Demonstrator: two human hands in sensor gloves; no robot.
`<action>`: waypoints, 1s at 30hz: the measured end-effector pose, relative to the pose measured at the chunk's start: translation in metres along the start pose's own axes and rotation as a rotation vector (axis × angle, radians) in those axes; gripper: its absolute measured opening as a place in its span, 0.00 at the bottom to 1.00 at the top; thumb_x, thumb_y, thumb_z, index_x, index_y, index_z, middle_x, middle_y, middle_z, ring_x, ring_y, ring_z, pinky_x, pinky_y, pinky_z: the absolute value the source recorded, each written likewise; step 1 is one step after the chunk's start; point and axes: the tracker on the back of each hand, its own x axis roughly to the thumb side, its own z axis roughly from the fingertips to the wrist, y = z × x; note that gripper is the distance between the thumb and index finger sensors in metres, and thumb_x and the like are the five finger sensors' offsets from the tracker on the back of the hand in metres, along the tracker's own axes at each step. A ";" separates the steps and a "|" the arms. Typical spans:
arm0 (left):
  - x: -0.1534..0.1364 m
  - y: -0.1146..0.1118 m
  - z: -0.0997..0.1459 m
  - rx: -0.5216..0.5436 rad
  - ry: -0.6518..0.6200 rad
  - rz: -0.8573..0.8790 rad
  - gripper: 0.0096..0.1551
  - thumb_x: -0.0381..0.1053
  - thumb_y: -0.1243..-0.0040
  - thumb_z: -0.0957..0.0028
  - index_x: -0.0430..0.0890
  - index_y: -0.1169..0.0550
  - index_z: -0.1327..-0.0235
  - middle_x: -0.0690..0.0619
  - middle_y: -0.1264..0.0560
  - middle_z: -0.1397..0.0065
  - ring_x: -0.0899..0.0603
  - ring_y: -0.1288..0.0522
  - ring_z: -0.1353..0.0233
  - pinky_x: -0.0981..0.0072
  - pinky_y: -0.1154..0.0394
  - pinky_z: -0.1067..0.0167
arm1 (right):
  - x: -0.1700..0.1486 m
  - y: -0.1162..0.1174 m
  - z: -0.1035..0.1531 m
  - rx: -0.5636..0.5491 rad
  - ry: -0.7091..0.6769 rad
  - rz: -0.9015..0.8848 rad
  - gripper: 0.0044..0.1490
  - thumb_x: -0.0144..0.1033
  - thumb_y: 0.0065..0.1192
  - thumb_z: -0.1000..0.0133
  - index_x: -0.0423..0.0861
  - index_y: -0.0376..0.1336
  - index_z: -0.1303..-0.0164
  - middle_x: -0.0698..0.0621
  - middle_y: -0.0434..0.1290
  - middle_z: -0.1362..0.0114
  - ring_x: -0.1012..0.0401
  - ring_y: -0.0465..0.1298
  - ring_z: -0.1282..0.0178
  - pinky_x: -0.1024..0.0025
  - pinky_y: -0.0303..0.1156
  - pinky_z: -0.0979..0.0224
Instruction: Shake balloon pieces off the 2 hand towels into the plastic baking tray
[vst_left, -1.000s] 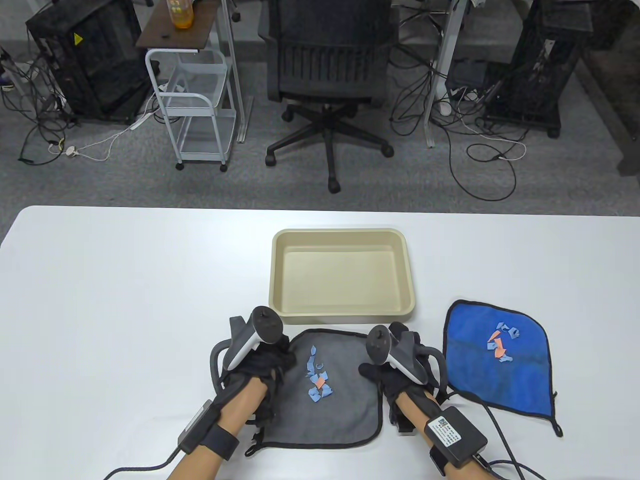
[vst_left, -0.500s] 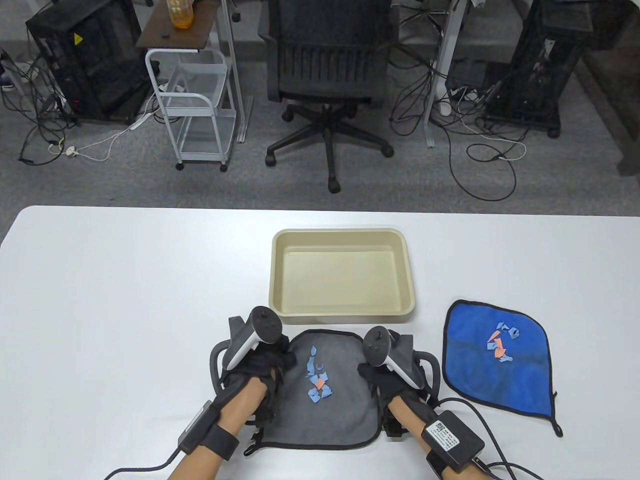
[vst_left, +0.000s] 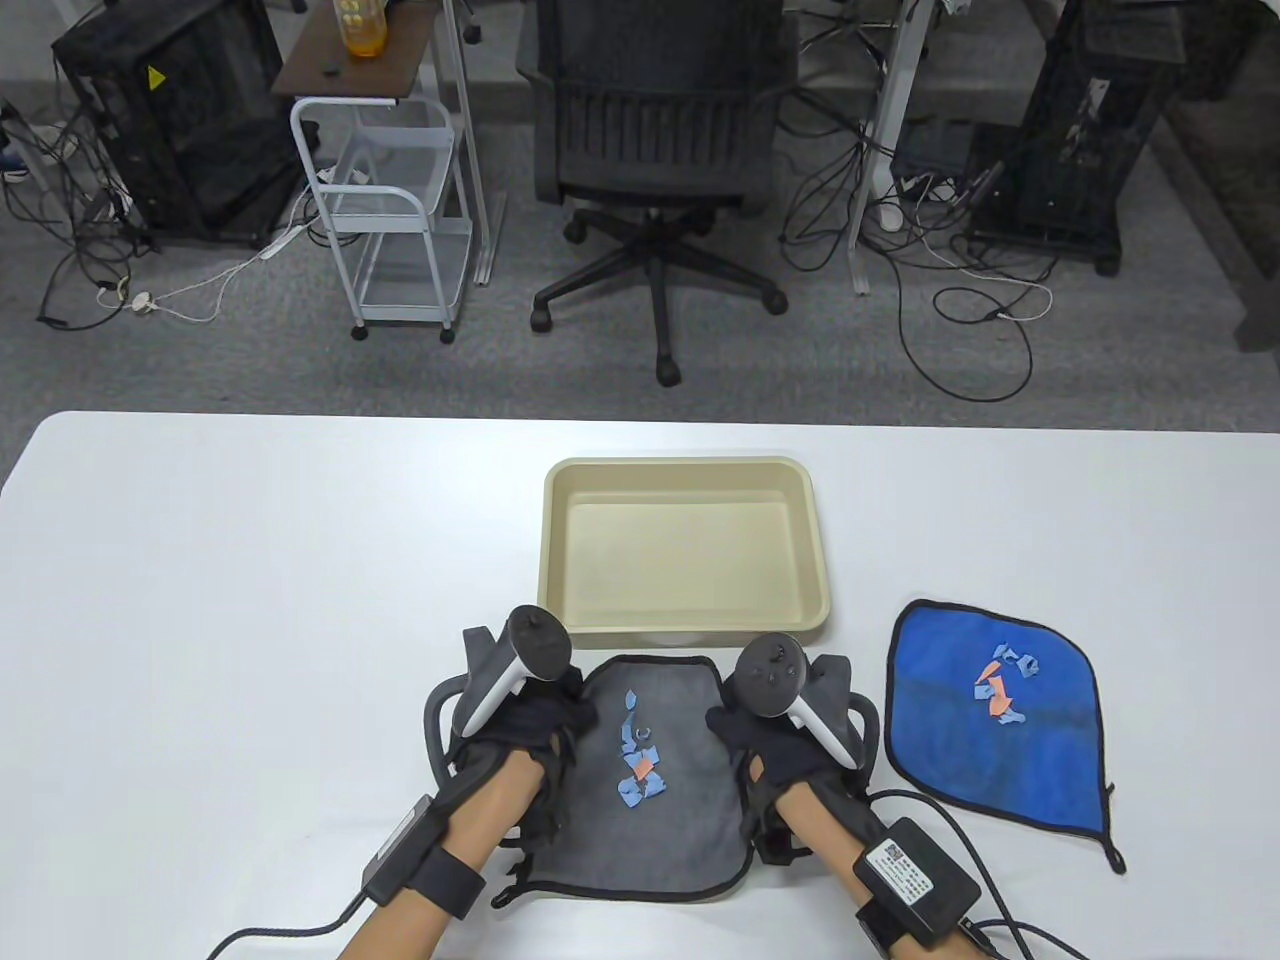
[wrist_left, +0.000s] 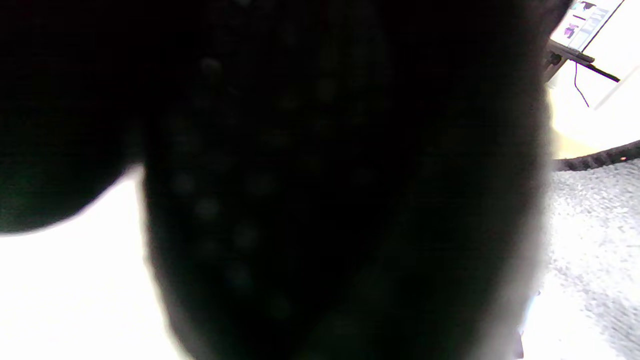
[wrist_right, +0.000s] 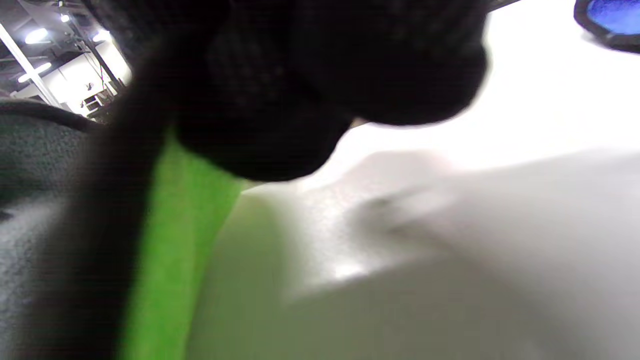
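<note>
A grey hand towel (vst_left: 665, 815) lies at the table's near edge, with blue and orange balloon pieces (vst_left: 640, 770) in a heap on its middle. My left hand (vst_left: 558, 722) grips its left edge and my right hand (vst_left: 738, 732) grips its right edge; both edges are drawn inward and slightly raised. The beige plastic baking tray (vst_left: 680, 463) stands just beyond the grey towel. A blue hand towel (vst_left: 1040, 760) lies flat to the right with its own balloon pieces (vst_left: 1003, 685). Both wrist views are mostly filled by dark glove.
The white table (vst_left: 250, 600) stretches wide to the left. Glove cables trail off the near edge by each forearm. An office chair (vst_left: 655, 130) and a white cart (vst_left: 395, 200) stand on the floor past the table's far edge.
Both hands have drawn the grey towel's side edges toward each other, so it looks narrower. My right hand has shifted slightly left and forward. Tray and blue towel have not moved.
</note>
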 end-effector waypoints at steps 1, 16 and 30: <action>0.002 0.001 0.001 -0.005 0.000 0.002 0.16 0.62 0.39 0.59 0.64 0.24 0.58 0.64 0.14 0.76 0.59 0.06 0.85 0.67 0.09 0.88 | 0.001 -0.002 0.000 0.011 -0.001 -0.010 0.25 0.48 0.67 0.53 0.53 0.65 0.48 0.49 0.68 0.25 0.75 0.86 0.69 0.87 0.85 0.70; 0.036 0.041 0.010 -0.061 -0.031 0.061 0.16 0.61 0.38 0.59 0.63 0.23 0.58 0.63 0.13 0.75 0.57 0.06 0.86 0.67 0.09 0.88 | 0.031 -0.047 -0.010 0.049 -0.030 -0.120 0.25 0.45 0.67 0.53 0.50 0.65 0.48 0.48 0.68 0.27 0.74 0.85 0.69 0.90 0.82 0.76; 0.075 0.110 -0.032 -0.082 0.032 0.128 0.17 0.61 0.38 0.59 0.63 0.24 0.57 0.62 0.13 0.74 0.56 0.06 0.84 0.65 0.10 0.86 | 0.036 -0.105 -0.071 0.123 0.045 -0.294 0.25 0.44 0.67 0.52 0.49 0.65 0.47 0.47 0.68 0.27 0.73 0.85 0.68 0.88 0.82 0.75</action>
